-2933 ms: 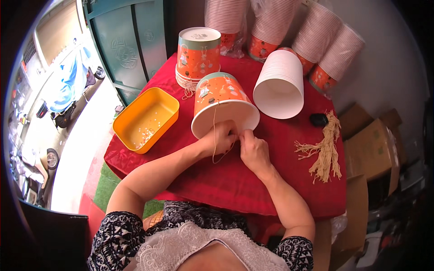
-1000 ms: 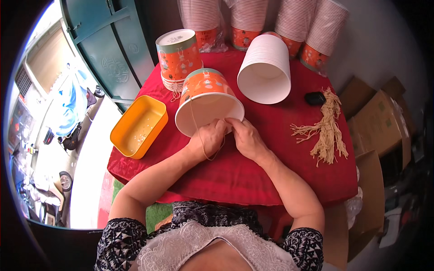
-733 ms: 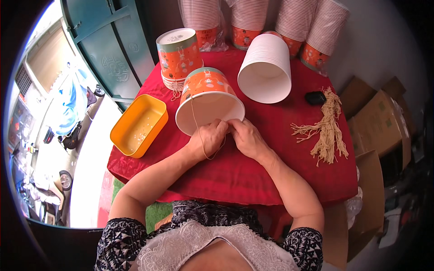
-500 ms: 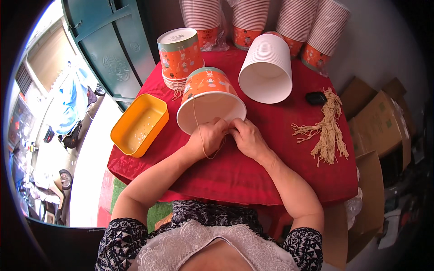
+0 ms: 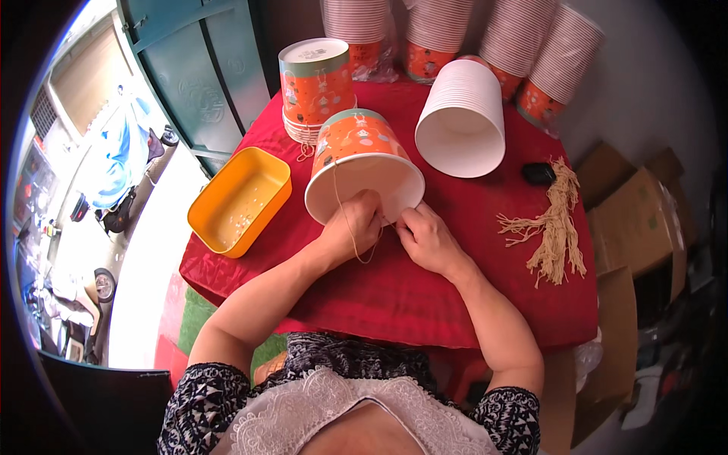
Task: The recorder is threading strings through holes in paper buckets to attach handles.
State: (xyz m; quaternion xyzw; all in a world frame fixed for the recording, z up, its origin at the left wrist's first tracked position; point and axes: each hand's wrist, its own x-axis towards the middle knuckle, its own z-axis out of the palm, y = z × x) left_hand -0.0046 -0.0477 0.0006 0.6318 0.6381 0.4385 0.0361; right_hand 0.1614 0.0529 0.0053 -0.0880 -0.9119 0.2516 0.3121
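An orange paper bucket (image 5: 364, 138) with a white inside lay tipped on the red-clothed table (image 5: 409, 307), mouth toward the person, a thin beige cord (image 5: 365, 261) looping from its rim. The left hand (image 5: 355, 221) curled within the mouth, its grip hidden; the right hand (image 5: 428, 236) was clamped on the lower rim. Nearby, a yellow rectangular plastic tub (image 5: 214, 203) held small white bits (image 5: 240, 221).

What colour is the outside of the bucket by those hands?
The bucket is mostly orange, with a grey-green base band; the head view shows it best.
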